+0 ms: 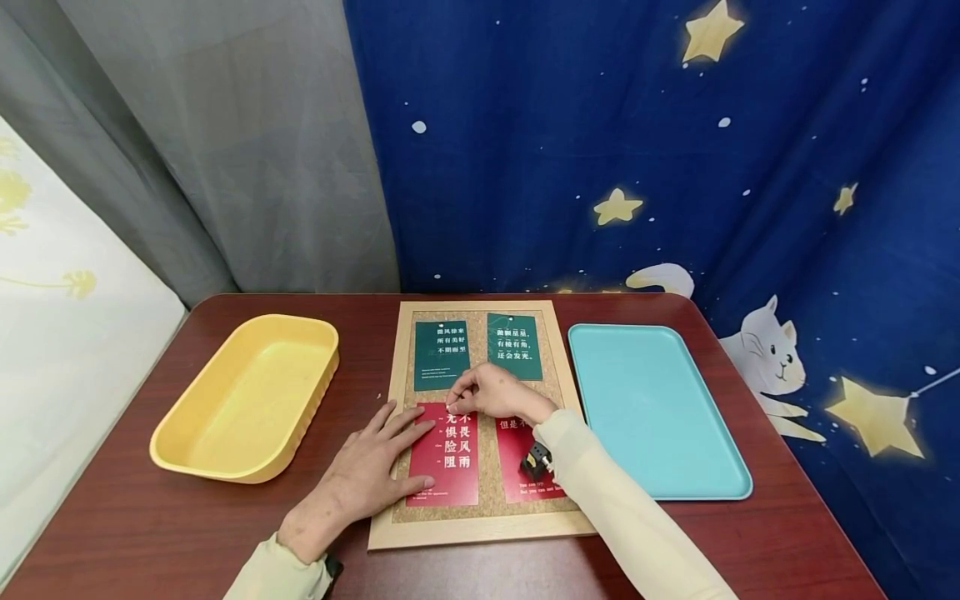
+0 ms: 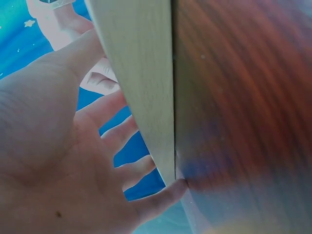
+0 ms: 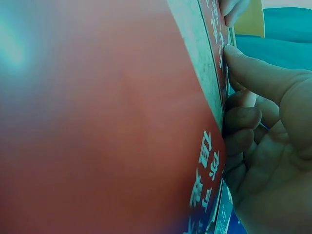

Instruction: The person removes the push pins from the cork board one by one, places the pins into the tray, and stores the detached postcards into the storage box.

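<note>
A wood-framed cork board (image 1: 486,467) lies on the table with two green cards and two red cards on it. My left hand (image 1: 367,471) spreads over the board's left side, its fingers and thumb resting on the left red card (image 1: 442,479). At that card's top edge my right hand (image 1: 491,392) pinches a small white pushpin (image 1: 449,407), mostly hidden by the fingertips. My right wrist and sleeve cover part of the right red card (image 1: 517,467). The left green card (image 1: 441,358) and right green card (image 1: 517,346) each show a small white dot at the top.
A yellow tray (image 1: 247,400) stands left of the board, and a flat turquoise tray (image 1: 656,408) lies close by its right side. The dark red table (image 1: 360,333) ends at a blue star-patterned curtain (image 1: 510,167) and a grey one behind.
</note>
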Tool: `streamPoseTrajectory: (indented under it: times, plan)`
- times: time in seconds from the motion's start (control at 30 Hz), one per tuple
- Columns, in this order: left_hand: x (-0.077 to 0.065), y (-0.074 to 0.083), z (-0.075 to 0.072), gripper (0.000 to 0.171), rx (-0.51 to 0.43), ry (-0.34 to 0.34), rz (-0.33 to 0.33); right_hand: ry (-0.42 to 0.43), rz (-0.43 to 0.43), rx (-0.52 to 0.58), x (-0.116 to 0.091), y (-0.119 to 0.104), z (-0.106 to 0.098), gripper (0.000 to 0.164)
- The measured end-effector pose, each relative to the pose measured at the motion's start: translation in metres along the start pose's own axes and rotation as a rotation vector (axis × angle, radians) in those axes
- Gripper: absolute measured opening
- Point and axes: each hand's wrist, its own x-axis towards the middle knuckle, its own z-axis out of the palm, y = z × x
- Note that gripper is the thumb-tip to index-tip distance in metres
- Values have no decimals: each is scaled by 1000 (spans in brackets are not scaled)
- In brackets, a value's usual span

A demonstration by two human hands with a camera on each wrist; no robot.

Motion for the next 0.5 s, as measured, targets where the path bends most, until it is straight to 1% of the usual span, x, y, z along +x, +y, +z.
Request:
streamPoseTrajectory:
  times: [0.2, 0.5]
  plan:
    - [0, 2, 1, 80, -13, -5, -2, -10, -24, 14, -3, 3, -1, 6]
    - [0, 2, 0, 82, -3, -19, -19, -16, -27, 22, -5, 3, 0, 6]
